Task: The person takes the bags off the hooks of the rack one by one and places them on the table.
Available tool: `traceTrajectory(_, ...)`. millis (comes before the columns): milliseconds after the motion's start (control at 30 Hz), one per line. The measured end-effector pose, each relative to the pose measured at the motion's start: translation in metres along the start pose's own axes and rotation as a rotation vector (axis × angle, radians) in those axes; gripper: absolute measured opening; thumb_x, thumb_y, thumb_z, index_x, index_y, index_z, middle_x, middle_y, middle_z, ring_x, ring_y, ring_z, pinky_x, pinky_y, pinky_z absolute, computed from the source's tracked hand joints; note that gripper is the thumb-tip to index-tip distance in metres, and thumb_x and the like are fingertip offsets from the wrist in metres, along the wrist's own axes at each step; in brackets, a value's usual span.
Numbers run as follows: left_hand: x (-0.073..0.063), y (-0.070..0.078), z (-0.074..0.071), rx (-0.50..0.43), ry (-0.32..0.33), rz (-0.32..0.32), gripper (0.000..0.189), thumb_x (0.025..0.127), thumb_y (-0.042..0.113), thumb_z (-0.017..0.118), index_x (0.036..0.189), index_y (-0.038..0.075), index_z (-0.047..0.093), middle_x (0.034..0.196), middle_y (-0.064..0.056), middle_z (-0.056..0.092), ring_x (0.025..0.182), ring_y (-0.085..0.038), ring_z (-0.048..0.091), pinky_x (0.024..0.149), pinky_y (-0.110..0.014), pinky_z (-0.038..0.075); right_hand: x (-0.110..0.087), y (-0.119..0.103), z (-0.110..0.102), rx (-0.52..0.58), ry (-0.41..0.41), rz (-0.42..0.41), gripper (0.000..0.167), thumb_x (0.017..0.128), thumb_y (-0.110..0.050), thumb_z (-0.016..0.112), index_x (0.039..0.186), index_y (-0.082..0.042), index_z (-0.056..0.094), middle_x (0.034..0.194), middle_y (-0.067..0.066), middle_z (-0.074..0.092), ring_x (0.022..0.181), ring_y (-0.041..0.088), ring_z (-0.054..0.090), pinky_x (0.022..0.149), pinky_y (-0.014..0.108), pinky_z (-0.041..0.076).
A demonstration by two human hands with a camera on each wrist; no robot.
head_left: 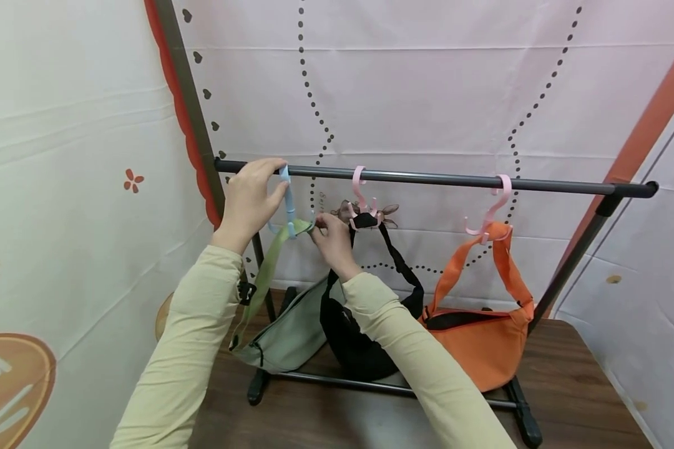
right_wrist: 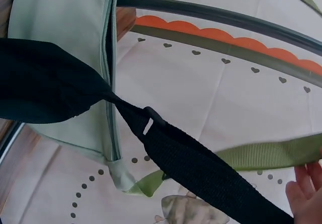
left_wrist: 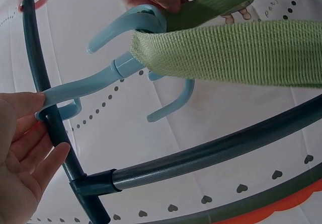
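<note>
My left hand [head_left: 249, 202] is at the left end of the dark rod [head_left: 427, 178], its thumb and fingers holding the top of a light blue hook [head_left: 290, 206]. The green strap [left_wrist: 226, 53] of a pale green bag [head_left: 294, 340] is looped over one lower prong of that hook. Just right of the hook, my right hand [head_left: 334, 246] pinches the strap between thumb and fingers. Below, the pale green bag tilts behind the black bag [head_left: 354, 343]. In the right wrist view, the black bag's strap [right_wrist: 201, 168] crosses in front of the green one.
A pink hook [head_left: 359, 187] carries the black bag in the middle. Farther right, another pink hook [head_left: 497, 212] carries an orange bag [head_left: 477, 349]. The rack's lower bar [head_left: 342, 381] and feet stand on a wooden tabletop [head_left: 584, 386], with patterned cloth [head_left: 427, 93] behind.
</note>
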State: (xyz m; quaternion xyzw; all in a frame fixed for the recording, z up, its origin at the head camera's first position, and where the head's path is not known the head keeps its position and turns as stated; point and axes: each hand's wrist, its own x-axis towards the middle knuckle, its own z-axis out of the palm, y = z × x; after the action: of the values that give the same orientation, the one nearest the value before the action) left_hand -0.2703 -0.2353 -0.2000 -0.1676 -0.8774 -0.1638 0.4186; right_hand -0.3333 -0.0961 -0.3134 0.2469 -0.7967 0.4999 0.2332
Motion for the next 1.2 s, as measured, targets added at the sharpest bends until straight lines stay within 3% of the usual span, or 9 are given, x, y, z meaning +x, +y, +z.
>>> traceTrajectory(200,0.001,0.003,0.002,-0.004,-0.001,0.001,0.032,0.084,0.01,0.064,0.114,0.001,0.061,0.115,-0.013,0.061,0.109,-0.03,0.054,0.084,-0.044,0.047,0.001,-0.002,-0.012,0.028,0.032,-0.061,0.012,0.086,-0.001,0.056,0.093,0.0,0.066,0.09,0.01,0.064,0.084,0.019,0.061,0.073,0.029,0.05)
traceTrajectory(400,0.004,0.003,0.002,0.016,-0.005,0.005,0.031,0.084,0.011,0.064,0.114,0.001,0.061,0.115,-0.013,0.061,0.109,-0.029,0.054,0.087,-0.044,0.046,0.01,-0.009,-0.028,-0.096,0.02,-0.247,0.012,0.088,-0.002,0.056,0.093,-0.001,0.067,0.088,0.009,0.063,0.081,0.017,0.059,0.071,0.025,0.048)
traceTrajectory(533,0.003,0.002,0.002,0.017,-0.007,-0.002,0.031,0.084,0.011,0.064,0.114,0.001,0.061,0.115,-0.013,0.061,0.109,-0.029,0.054,0.087,-0.044,0.046,0.018,-0.016,-0.034,-0.203,0.011,-0.304,0.012,0.088,-0.005,0.057,0.093,-0.001,0.068,0.087,0.008,0.064,0.079,0.015,0.06,0.071,0.024,0.049)
traceTrajectory(833,0.001,0.0,0.002,0.021,0.008,-0.006,0.031,0.084,0.011,0.064,0.114,0.002,0.062,0.115,-0.013,0.061,0.108,-0.029,0.054,0.086,-0.044,0.046,0.026,-0.035,-0.04,-0.314,0.032,-0.428,0.014,0.087,-0.006,0.057,0.09,-0.004,0.071,0.086,0.004,0.065,0.073,0.012,0.06,0.065,0.021,0.048)
traceTrajectory(1200,0.003,-0.002,0.002,0.033,0.006,0.006,0.031,0.084,0.014,0.064,0.113,0.002,0.062,0.115,-0.012,0.061,0.108,-0.03,0.055,0.081,-0.044,0.048,0.023,-0.051,-0.039,-0.331,0.128,-0.62,0.011,0.082,-0.002,0.061,0.085,-0.003,0.071,0.079,0.004,0.063,0.065,0.011,0.058,0.059,0.018,0.046)
